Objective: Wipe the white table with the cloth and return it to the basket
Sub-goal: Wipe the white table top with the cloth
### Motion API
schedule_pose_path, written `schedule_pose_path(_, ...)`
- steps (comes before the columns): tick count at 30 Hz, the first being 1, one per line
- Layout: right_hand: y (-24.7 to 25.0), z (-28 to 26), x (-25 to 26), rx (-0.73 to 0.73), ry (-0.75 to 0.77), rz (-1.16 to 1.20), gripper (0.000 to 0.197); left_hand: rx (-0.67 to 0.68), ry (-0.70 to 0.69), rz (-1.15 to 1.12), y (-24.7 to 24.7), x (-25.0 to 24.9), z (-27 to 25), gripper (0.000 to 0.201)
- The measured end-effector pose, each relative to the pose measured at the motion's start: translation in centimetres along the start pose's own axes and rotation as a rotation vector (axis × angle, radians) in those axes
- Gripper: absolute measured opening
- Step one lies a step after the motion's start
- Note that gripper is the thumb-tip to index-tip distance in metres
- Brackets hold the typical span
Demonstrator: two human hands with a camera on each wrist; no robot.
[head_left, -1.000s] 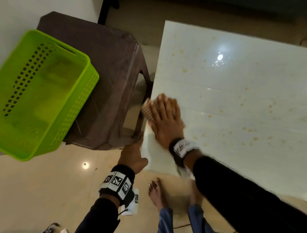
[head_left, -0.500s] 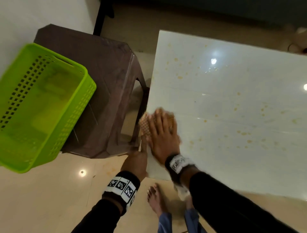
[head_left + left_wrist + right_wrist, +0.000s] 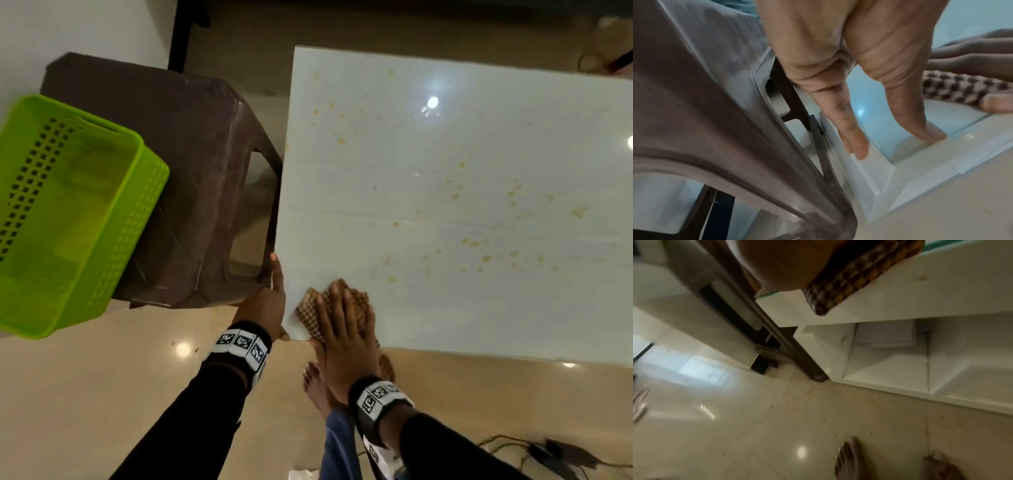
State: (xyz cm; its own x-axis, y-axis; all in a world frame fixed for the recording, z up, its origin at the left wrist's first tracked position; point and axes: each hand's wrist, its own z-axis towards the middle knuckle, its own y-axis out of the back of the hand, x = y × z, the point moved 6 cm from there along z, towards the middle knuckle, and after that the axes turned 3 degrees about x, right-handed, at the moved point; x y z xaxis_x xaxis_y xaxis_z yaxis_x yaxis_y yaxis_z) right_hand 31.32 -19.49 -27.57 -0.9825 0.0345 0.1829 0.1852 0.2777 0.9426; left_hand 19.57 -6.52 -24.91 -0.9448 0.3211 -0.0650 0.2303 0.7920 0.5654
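The white table (image 3: 445,178) has a glossy top dotted with yellow-brown spots. A brown checkered cloth (image 3: 310,311) lies at its near left corner. My right hand (image 3: 342,325) presses flat on the cloth with straight fingers. In the right wrist view the cloth (image 3: 849,282) hangs a little over the table's front edge. My left hand (image 3: 270,294) rests against the table's left edge just beside that corner. Its fingers (image 3: 849,129) lie straight along the side while the thumb touches the top. The green basket (image 3: 150,178) stands empty at the left.
The basket sits on a brown plastic stool (image 3: 205,154) that stands close against the table's left side. My bare feet (image 3: 315,387) are on the tiled floor below the corner. Cables (image 3: 548,452) lie on the floor at the lower right. Open shelves (image 3: 890,361) sit under the tabletop.
My right hand has slid the cloth along the left side toward me, down to the near corner. My left hand has risen from below the corner to the table's left edge.
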Motion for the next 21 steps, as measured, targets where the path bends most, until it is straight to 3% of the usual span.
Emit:
schedule_pose_path(2, 0.0, 1.3, -2.2, 0.001, -0.047, 0.001, 0.084, 0.028, 0.009, 0.022, 0.1, -0.4, -0.1, 0.155)
schedule_pose_path(7, 4.9, 12.5, -9.4, -0.054, -0.228, 0.037, 0.074, 0.077, 0.026, 0.147, 0.7, -1.2, -0.2, 0.154)
schedule_pose_path(9, 4.3, 11.6, -9.2, -0.061, -0.226, 0.035, 0.074, 0.073, 0.022, 0.179, 0.9, -1.4, -0.1, 0.154)
schedule_pose_path(15, -0.3, -1.7, -3.4, 0.058, -0.046, -0.016, 0.077, 0.029, -0.003, 0.260, 0.5, -0.8, 0.3, 0.156)
schedule_pose_path(17, -0.1, -0.9, -3.8, 0.061, -0.025, -0.018, 0.078, 0.028, -0.007, 0.244, 0.0, -0.6, 0.4, 0.158)
schedule_pose_path(19, 1.3, 3.5, -5.4, 0.012, -0.026, -0.041, 0.077, 0.012, -0.025, 0.254, -0.4, -0.2, 1.0, 0.163)
schedule_pose_path(21, 3.4, 9.3, -8.0, -0.032, -0.143, -0.003, 0.075, 0.013, -0.025, 0.221, -0.6, 0.0, 1.1, 0.164)
